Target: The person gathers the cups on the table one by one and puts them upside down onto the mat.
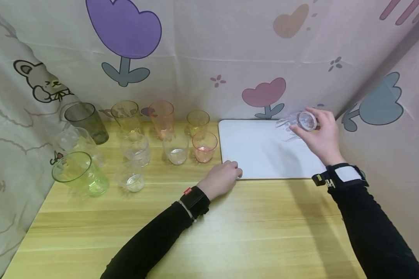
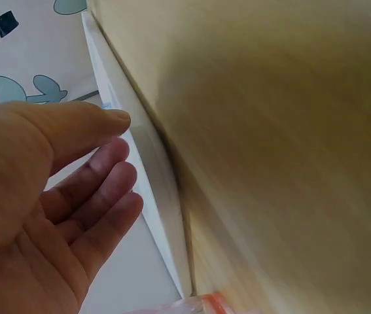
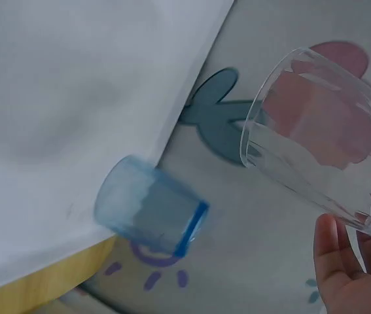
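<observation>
In the head view my right hand (image 1: 322,135) grips a clear drinking glass (image 1: 293,123) near its base, over the right part of a white board (image 1: 255,151). The glass is tipped, base toward the head camera. A blue glass (image 3: 149,206) stands mouth down near the board's edge in the right wrist view; the hand area hides it in the head view. My left hand (image 1: 220,179) is at the board's front left corner. Loosely bent, its fingers (image 2: 110,190) and thumb show right at the board's rim in the left wrist view, holding nothing.
Left of the board, several glasses stand mouth up: grey (image 1: 90,126), green (image 1: 80,174), tall yellow (image 1: 127,118), tall pink (image 1: 162,120), short yellow (image 1: 198,122), short pink (image 1: 205,147) and some clear ones. A patterned curtain (image 1: 202,46) hangs behind the wooden table (image 1: 230,232).
</observation>
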A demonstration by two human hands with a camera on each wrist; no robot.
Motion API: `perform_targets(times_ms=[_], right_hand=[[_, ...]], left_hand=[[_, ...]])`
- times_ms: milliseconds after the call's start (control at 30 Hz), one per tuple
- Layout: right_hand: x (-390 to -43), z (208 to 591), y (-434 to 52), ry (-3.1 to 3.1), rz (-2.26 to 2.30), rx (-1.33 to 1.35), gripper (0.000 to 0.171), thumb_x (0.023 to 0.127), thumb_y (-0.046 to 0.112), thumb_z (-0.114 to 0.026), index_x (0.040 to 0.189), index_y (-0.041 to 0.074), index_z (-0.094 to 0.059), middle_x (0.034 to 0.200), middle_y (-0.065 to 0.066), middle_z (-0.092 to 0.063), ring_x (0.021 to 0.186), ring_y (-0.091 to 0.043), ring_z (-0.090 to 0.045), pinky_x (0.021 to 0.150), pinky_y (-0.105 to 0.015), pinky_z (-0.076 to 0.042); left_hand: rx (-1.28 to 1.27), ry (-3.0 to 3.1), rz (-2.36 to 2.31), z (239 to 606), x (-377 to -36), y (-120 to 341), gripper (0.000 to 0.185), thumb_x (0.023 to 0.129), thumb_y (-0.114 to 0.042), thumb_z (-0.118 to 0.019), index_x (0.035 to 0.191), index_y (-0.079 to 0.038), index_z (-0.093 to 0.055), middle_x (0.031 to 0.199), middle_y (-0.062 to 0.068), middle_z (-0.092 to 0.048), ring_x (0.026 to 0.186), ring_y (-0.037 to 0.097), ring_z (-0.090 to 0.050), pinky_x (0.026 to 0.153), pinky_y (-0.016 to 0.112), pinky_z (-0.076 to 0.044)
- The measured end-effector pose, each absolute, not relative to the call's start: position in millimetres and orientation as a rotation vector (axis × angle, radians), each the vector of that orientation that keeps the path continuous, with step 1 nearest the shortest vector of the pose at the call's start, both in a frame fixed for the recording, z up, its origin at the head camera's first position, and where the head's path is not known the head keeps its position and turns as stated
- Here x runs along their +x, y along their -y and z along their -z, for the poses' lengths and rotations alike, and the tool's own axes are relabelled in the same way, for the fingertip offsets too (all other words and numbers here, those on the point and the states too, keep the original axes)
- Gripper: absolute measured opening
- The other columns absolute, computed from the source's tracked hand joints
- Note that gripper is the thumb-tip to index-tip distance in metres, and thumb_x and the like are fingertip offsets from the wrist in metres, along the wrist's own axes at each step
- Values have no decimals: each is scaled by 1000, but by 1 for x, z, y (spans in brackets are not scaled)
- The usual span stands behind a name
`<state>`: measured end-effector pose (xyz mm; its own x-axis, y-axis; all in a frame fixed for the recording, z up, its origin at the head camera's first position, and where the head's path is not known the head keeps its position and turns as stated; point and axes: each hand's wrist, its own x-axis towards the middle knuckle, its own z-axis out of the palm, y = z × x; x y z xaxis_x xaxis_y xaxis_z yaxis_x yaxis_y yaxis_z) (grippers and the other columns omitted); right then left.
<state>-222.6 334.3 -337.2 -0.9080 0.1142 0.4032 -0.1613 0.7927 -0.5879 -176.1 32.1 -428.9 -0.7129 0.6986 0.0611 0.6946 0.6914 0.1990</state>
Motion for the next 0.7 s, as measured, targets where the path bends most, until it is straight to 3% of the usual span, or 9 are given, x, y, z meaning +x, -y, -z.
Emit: perform_targets(times_ms=[167,400,567,700], right_hand=[[-232,345,-360,2623,-855,-5,69,91,34,-81,149,8,-55,142,-23,-45,119,-31,-42,83,-26,-38],[-241,360,-385,2709,-797,-12,70,91,31,-81,145,-5,-54,136,-32,-47,124,-46,-41,94,-56,-32],[-245,372,-396,2775,-744,-35,70,90,31,-80,142,-8,-54,134,-35,-47,121,-48,-41,90,-56,-33],[-248,379,-403,2834,-733,-68,74,93,35,-77,146,-8,-50,139,-39,-42,124,-52,-39,94,-62,-34]], left_hand=[[1174,-2850,-296,433,-178,-33,26,99,-3,-62,114,-18,-77,105,0,-67,96,15,-64,77,27,-56],[1181,-2853,-293,436,-180,-34,28,98,0,-63,114,-18,-77,105,0,-68,95,15,-66,76,27,-57],[1165,-2849,-300,436,-181,-34,30,97,1,-62,114,-19,-77,104,0,-68,95,15,-65,76,28,-56],[1166,-2853,-296,435,-180,-34,30,96,2,-63,113,-19,-77,103,0,-67,94,15,-65,74,28,-56]])
